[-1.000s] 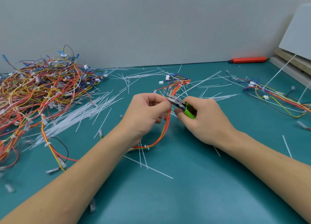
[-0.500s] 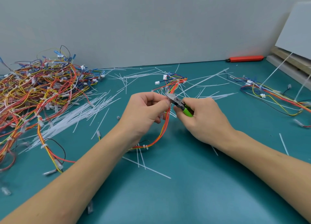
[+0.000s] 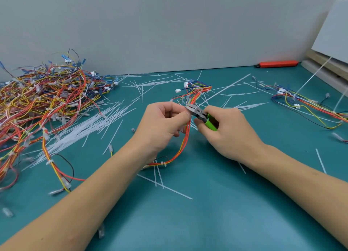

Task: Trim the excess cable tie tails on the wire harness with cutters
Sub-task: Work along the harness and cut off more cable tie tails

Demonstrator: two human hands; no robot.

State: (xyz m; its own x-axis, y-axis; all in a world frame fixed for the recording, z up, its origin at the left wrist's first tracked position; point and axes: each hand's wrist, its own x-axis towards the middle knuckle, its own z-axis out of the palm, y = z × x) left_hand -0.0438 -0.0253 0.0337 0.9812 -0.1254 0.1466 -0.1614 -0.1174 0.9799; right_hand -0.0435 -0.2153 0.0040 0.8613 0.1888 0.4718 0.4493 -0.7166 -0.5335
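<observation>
At the centre of the teal bench [image 3: 216, 222], the wire harness [image 3: 185, 139] you are trimming hangs in a red, orange and yellow loop, its upper run lifted off the surface and its lower bend, with a white cable tie [image 3: 163, 164], resting on the mat. Your left hand [image 3: 162, 124] pinches the bundle between curled fingers and thumb, apparently to hold the tie steady. Your right hand [image 3: 226, 132] is wrapped around the green-handled cutters [image 3: 200, 114], their metal nose touching the harness just beside your left thumb; whether the blades are parted or closed on a tail cannot be told. Cut white tails [image 3: 90, 126] lie scattered around both hands, thickest to your left, suggesting many trims are done. Farther left sits a large tangled pile of harnesses [image 3: 43, 100]; another harness [image 3: 308, 107] lies well apart to your right. An orange tool [image 3: 276, 64] rests against the grey wall [image 3: 169, 24].
</observation>
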